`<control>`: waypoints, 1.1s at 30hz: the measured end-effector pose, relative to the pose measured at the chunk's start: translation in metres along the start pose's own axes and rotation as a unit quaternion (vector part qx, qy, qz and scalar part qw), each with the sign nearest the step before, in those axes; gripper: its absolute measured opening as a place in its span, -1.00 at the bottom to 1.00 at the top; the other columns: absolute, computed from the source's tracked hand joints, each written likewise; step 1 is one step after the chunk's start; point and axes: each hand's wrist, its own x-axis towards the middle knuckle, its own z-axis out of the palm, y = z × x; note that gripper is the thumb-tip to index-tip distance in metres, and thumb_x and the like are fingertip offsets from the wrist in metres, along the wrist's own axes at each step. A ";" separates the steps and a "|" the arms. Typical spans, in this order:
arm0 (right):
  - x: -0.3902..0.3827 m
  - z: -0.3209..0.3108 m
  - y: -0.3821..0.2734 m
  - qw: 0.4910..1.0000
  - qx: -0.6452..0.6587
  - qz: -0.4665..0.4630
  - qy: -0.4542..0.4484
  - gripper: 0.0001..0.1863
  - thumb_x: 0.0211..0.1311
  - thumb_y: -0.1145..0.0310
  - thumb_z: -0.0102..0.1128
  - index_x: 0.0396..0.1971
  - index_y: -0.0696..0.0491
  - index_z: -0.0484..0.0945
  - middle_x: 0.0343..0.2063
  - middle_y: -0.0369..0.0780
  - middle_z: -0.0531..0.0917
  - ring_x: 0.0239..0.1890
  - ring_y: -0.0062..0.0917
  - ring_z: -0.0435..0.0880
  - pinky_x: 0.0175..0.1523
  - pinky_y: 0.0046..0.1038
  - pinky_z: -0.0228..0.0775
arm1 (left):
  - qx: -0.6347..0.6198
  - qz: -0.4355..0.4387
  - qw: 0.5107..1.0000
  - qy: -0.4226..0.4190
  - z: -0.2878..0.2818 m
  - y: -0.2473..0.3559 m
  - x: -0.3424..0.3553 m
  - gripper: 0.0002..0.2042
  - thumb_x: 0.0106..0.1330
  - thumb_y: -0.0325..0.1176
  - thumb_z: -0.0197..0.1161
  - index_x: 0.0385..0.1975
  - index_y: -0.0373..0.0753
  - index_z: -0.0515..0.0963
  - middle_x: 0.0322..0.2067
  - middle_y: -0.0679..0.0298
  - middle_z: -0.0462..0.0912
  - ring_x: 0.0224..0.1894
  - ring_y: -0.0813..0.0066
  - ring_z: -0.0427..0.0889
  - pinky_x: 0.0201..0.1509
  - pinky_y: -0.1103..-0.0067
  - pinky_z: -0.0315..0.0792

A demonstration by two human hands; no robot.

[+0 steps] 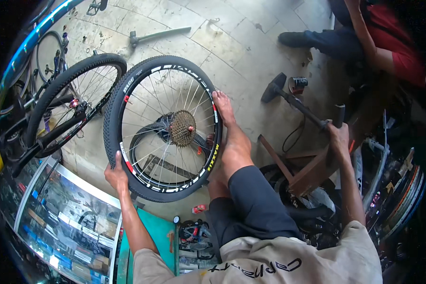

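A bicycle wheel [184, 137] with a black knobbly tire and gold-brown cassette stands in the middle, my bare foot against its right side. My left hand [116, 173] is closed on the tire's lower left. At the right, my right hand [338, 137] grips the handle of a black floor pump [302, 110], whose hose loops below it. Another black tire or ring shows through the spokes, partly hidden.
A bicycle [44, 125] is at the left, above a glass display case [65, 222]. A green surface [146, 241] lies lower centre. A metal tool [133, 39] lies on the tiled floor. A person [378, 47] in red sits upper right. Bike parts [388, 180] crowd the right.
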 end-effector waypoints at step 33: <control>-0.006 0.026 -0.062 0.999 -0.036 0.008 -0.025 -0.63 0.04 0.16 0.28 -0.54 0.25 0.56 -0.64 -0.20 0.58 -0.54 -0.50 0.57 -0.35 -0.32 0.40 | -0.003 0.037 0.999 0.033 0.006 0.023 -0.030 -0.41 0.25 0.09 0.43 -0.36 -0.52 0.68 -0.45 -0.15 0.72 -0.40 -0.07 0.68 -0.17 0.20 0.49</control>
